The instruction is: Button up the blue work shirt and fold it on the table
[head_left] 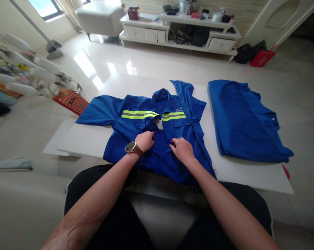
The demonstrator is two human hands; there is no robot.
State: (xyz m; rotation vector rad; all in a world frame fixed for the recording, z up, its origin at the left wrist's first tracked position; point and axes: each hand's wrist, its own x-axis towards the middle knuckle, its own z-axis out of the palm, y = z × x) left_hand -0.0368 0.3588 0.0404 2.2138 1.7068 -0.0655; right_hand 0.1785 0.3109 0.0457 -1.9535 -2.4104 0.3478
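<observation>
A blue work jacket (136, 126) with yellow-grey reflective stripes lies front up on a low white table (89, 139), one sleeve spread out to the left. My left hand (145, 140), with a watch on its wrist, pinches the fabric at the jacket's front opening. My right hand (182, 149) rests on the cloth just to the right of the opening, fingers curled on the fabric. The two hands are a short gap apart at the middle of the jacket.
A second blue garment (242, 121) lies folded on the right part of the table. A red patterned bag (72, 100) sits on the floor at left beside a cluttered rack. A white TV cabinet (177, 34) stands at the back. My knees are under the near table edge.
</observation>
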